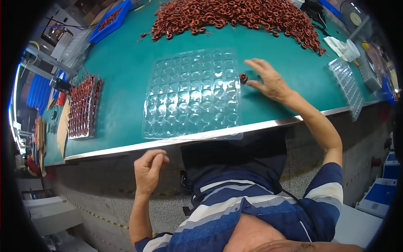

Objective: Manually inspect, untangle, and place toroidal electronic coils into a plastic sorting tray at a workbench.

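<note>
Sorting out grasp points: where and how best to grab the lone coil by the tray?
Probably pinch the outer rim of the coil, thumb and finger on opposite sides, coming from the right and above. It's a small ring lying apart from the pile; the tray crowds its left, while the right hand is at its right, fingers spread.

Bright glare on clear tray [193, 94]

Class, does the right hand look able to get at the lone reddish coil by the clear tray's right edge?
Very likely yes: the right hand is open close beside the lone reddish coil, and nothing visible blocks the way.
</note>
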`<state>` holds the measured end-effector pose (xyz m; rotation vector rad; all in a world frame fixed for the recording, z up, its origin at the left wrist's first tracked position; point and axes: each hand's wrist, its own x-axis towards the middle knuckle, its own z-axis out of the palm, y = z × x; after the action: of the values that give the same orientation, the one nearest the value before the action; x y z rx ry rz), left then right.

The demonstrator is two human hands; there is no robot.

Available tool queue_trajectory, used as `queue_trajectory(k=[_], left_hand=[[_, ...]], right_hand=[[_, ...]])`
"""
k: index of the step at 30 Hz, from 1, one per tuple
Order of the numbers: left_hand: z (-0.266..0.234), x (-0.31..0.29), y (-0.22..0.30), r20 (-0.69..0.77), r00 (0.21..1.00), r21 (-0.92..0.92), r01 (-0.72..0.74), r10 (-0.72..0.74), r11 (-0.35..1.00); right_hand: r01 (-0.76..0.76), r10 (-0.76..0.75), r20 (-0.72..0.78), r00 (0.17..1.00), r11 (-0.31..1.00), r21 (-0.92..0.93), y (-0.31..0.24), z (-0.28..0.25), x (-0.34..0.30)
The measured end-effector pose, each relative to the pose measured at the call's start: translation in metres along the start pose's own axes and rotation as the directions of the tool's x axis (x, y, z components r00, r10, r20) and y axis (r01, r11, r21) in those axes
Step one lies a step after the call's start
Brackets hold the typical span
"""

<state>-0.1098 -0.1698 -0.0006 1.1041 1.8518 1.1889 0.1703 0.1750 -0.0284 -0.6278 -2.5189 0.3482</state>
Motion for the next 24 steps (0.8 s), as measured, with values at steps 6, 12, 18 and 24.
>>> queue_trajectory(k=[6, 12, 18, 24], left_hand=[[0.02, 0.069, 0.031, 0.477, 0.693, 0.634, -0.697, 0.541, 0.335], [0.028, 0.07, -0.01, 0.395, 0.763, 0.64, -0.628, 0.512, 0.442], [0.061, 0.068, -0.001, 0.303, 0.753, 0.659, -0.608, 0.584, 0.442], [0.091, 0.074, 0.008, 0.28, 0.732, 0.67, -0.612, 0.621, 0.42]], right_hand=[[0.216, -0.214, 0.035, 0.976, 0.957, -0.195, 0.009, 0.01, 0.019], [0.045, -0.054, -0.018, 0.998, 0.94, -0.338, 0.055, 0.006, 0.008], [-0.091, 0.107, 0.024, 0.994, 0.926, -0.367, 0.06, -0.022, -0.016], [-0.412, 0.419, -0.058, 0.906, 0.906, 0.102, 0.041, -0.031, -0.002]])
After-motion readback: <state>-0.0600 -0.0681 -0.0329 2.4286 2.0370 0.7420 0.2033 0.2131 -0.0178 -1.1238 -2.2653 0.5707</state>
